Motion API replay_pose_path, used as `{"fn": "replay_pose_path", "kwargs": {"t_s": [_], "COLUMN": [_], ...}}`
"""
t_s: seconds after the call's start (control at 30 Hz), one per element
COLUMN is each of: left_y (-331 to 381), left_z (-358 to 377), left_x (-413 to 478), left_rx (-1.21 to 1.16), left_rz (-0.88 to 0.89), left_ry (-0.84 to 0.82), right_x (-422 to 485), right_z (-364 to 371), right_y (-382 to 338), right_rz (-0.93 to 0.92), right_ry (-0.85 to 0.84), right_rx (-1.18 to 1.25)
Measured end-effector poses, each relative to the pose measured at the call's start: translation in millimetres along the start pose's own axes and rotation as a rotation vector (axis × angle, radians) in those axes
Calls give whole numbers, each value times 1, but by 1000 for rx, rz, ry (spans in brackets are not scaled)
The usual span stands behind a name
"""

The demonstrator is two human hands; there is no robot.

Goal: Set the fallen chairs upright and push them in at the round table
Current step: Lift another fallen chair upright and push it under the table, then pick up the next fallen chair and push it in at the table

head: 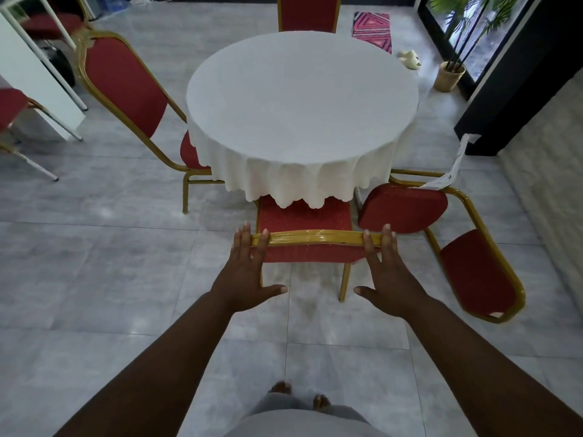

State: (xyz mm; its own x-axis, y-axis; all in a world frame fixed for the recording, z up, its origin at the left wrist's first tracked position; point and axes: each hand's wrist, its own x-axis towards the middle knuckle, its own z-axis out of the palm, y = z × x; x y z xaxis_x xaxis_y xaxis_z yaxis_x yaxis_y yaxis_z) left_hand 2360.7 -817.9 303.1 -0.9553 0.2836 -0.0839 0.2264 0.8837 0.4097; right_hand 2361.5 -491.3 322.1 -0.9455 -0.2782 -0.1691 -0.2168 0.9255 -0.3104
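A round table [303, 99] under a white cloth fills the middle. A red chair with a gold frame [315, 238] stands upright in front of me, its seat partly under the cloth. My left hand [249, 272] and my right hand [388, 275] lie flat with fingers spread, their fingertips touching the top rail of its back. To the right another red chair [441, 234] lies on its side on the floor. An upright chair [126, 89] stands at the table's left and one [307, 12] at the far side.
A white table's legs [47, 74] and more red chairs [12, 108] are at the left. A patterned mat [372, 29], pale slippers [410, 59] and a potted plant in a basket [449, 75] sit at the back right. A dark wall [520, 89] stands at the right.
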Motion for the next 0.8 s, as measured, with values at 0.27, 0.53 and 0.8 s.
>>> {"fn": "replay_pose_path", "kwargs": {"t_s": [0.27, 0.53, 0.8], "left_y": [-10, -4, 52], "left_z": [-7, -5, -25], "left_x": [12, 11, 60], "left_rx": [-18, 3, 80], "left_rz": [12, -28, 103], "left_ry": [-6, 60, 56], "right_x": [14, 12, -19], "right_z": [0, -8, -43], "right_y": [-5, -2, 20], "right_rz": [10, 19, 211], "right_ry": [6, -9, 127], "right_rx": [-20, -17, 185]}}
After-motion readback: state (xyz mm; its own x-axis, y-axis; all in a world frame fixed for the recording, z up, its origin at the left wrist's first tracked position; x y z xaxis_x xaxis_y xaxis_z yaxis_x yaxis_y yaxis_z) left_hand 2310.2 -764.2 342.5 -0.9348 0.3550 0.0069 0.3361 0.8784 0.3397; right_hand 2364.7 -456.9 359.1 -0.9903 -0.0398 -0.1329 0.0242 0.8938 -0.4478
